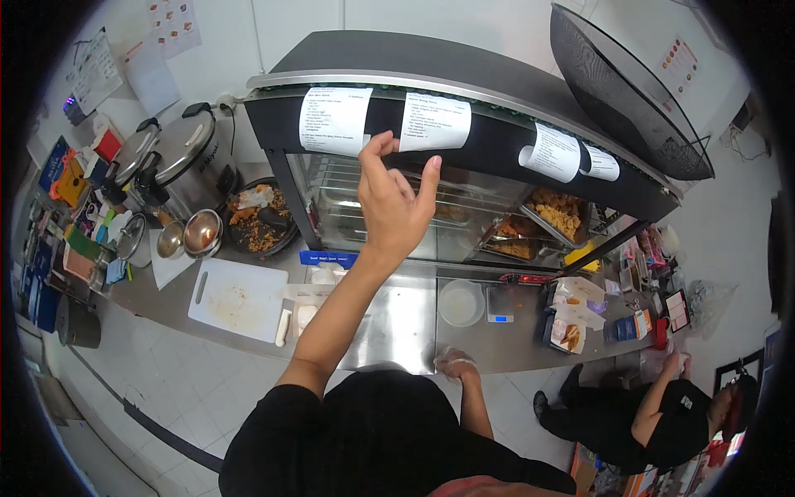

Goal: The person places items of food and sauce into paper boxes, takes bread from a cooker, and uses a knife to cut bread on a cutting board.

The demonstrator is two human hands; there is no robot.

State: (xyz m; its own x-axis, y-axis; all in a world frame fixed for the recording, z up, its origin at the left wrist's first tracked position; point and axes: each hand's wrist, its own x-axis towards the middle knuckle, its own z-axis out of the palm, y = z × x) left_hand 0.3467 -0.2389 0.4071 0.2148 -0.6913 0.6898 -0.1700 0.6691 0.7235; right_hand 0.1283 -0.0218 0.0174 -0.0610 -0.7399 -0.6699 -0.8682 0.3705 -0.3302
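The person wears a plain black shirt (381, 439) with short sleeves (277, 412) — both forearms bare. A thin, clear plastic glove (460, 361), crinkled and shiny, covers the right hand (452, 365) — the left hand (391, 195) is bare.

Left hand (394, 195) partly hides wire rack (335, 191); scale display (500, 319) too small to read.

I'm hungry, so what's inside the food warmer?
Golden fried pieces in metal trays at the right, and wire shelves. The left hand covers part of the middle, so I can't see there.
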